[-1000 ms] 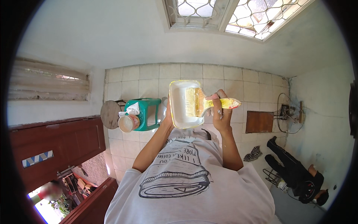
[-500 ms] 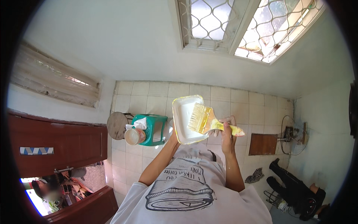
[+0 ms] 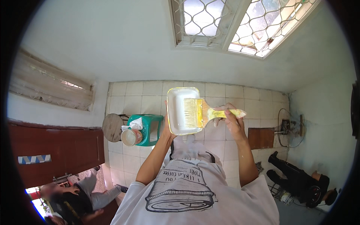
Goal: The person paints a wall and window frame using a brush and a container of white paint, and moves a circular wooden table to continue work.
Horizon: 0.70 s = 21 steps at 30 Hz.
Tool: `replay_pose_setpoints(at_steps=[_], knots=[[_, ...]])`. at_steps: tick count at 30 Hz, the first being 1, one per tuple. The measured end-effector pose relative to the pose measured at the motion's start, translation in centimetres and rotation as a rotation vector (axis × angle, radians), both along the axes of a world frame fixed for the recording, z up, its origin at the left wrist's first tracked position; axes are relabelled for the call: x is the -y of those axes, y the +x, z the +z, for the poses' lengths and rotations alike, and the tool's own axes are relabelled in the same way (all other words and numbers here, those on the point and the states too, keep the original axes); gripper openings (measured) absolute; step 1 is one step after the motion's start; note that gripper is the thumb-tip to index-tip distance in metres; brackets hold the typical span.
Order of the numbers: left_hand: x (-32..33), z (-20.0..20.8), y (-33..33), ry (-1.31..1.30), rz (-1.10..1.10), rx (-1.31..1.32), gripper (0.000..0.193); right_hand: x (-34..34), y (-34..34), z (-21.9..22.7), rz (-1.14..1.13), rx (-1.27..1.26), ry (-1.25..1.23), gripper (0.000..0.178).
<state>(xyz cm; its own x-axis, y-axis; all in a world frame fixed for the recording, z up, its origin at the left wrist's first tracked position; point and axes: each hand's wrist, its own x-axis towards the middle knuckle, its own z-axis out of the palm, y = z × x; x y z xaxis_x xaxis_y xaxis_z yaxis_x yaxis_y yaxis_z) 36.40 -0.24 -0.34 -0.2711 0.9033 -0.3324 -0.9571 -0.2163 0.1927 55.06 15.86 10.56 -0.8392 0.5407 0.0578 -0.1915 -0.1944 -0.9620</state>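
I hold a white rectangular paint tray [image 3: 176,112] with a yellow-stained rim in front of me. My left hand [image 3: 166,129] grips its lower left edge from underneath and is mostly hidden by it. My right hand [image 3: 229,119] is shut on the yellow-smeared handle of a wide flat paintbrush [image 3: 198,112]. The pale bristles of the brush lie across the right side of the tray, touching its inside. Below me I see my grey printed shirt and the tiled floor.
A green plastic stool [image 3: 148,127] with a paint bucket [image 3: 130,137] and a rag on it stands at left, beside a round dark object. A barred window [image 3: 240,22] is above. A fan [image 3: 287,127] and a dark bag [image 3: 300,180] lie at right. Another person [image 3: 71,197] is at lower left.
The view has tilted up, showing more wall and window. The tray and brush have stayed together in my hands, with the brush still resting in the tray.
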Motion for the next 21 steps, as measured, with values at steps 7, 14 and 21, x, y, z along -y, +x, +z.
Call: replay_pose_setpoints(at_steps=[7, 14, 21], knots=[[-0.3, -0.3, -1.4, 0.008, -0.106, -0.021, 0.086, -2.1, -1.8, -1.1, 0.152, 0.157, 0.0, 0.033], [-0.4, -0.1, -1.6, -0.01, -0.22, -0.097, 0.085, -3.8, -3.5, -2.4, 0.273, 0.181, -0.04, 0.02], [-0.8, 1.1, 0.2, 0.018, -0.166, -0.128, 0.088, -1.9, -4.8, -4.5, 0.194, 0.12, -0.006, 0.022]])
